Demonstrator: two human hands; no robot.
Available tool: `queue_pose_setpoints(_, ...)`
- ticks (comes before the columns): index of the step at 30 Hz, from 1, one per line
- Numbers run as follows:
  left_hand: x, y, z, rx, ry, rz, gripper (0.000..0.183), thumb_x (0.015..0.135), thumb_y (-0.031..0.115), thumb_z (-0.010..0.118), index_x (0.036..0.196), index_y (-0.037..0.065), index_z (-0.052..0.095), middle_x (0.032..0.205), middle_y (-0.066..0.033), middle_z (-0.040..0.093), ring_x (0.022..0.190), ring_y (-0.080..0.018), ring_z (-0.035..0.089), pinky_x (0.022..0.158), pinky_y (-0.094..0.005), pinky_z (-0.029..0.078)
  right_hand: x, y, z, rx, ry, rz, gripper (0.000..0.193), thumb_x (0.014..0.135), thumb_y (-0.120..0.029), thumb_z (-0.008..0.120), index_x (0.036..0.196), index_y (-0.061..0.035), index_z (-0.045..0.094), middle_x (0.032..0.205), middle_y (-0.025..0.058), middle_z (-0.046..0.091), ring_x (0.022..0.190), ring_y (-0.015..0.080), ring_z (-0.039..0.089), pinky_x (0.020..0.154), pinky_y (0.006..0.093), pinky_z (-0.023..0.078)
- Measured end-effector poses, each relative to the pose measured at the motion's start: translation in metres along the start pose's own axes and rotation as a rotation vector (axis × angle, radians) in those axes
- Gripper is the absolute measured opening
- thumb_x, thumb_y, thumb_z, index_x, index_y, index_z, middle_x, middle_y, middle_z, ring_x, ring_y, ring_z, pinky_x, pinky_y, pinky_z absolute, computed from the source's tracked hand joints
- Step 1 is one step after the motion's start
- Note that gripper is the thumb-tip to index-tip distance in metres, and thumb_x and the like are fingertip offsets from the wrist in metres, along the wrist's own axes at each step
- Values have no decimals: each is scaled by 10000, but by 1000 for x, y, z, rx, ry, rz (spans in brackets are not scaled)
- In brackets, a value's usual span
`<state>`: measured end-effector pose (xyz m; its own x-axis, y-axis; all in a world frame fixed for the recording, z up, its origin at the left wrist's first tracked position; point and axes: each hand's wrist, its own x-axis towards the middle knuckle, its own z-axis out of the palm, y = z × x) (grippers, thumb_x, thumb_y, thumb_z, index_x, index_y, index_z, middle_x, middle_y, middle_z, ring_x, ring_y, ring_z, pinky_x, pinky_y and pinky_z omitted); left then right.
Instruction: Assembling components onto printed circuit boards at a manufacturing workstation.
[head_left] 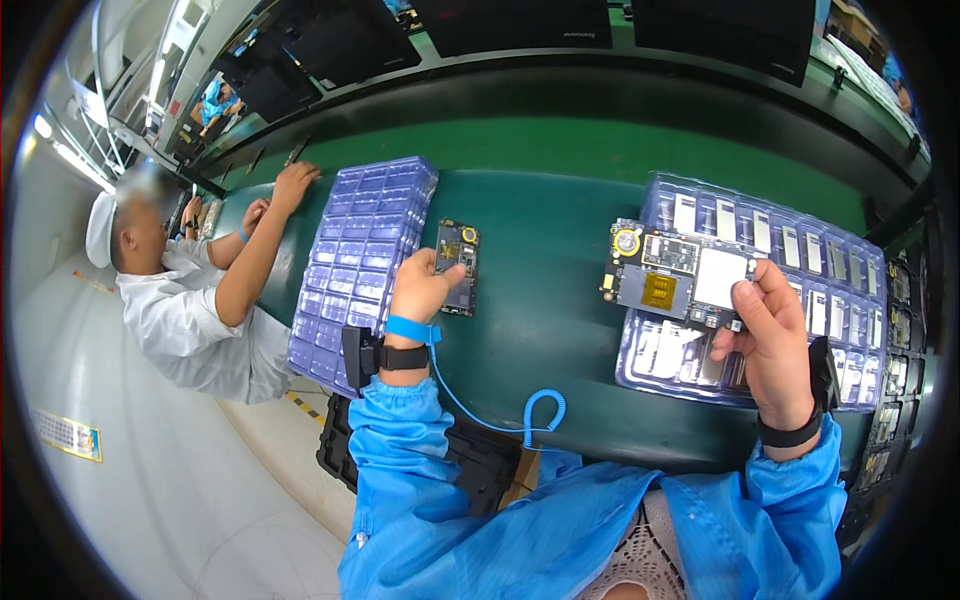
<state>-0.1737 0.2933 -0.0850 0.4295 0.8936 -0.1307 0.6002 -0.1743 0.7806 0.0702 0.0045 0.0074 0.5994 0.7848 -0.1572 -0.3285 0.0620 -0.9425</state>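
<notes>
Nearest are two forearms in glossy blue sleeves. From the blue strap on the left wrist a coiled blue cord (540,408) hangs over the table edge.

The left hand (425,285) is curled, with its fingertips closed on a small narrow circuit board (459,266) that lies flat on the smooth green belt (545,290). This board is dark, rectangular, with a round gold part at its far end.

The right hand (772,335) is closed in a pinch around the near right corner of a larger circuit board (678,275) and holds it up, a little tilted, above a clear blue plastic tray (650,365). This board has an irregular outline, a square white patch, a gold square and a round silver cell at its far left corner.

The tray under it is thin and shiny, divided into small pockets with pale metal pieces (760,232). Left of the small board stands a stack of similar blue trays (355,260) with empty pockets.

Farther left, a co-worker (185,300) in white clothes rests both hands on the belt. Behind the belt stand dark flat panels (520,25).
</notes>
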Motion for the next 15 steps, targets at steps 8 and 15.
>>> queue_pose_setpoints(8, -80, 74, 37, -1058, -129, 59, 259, 815, 10, 565, 1067, 30, 513, 987, -86, 607, 861, -180, 614, 707, -316, 543, 2, 0, -2, 10, -13, 0, 121, 903, -140, 468, 990, -59, 446, 927, 80, 603, 632, 98, 589, 557, 210, 524)
queue_pose_setpoints(15, -125, 109, 72, -1103, -172, 57, 289, 784, -14, 601, 1058, 32, 520, 943, -69, 610, 816, -159, 613, 667, -283, 546, 0, -1, 3, -34, -12, -60, 144, 903, -150, 480, 1014, -69, 437, 924, 77, 605, 637, 102, 594, 563, 210, 518)
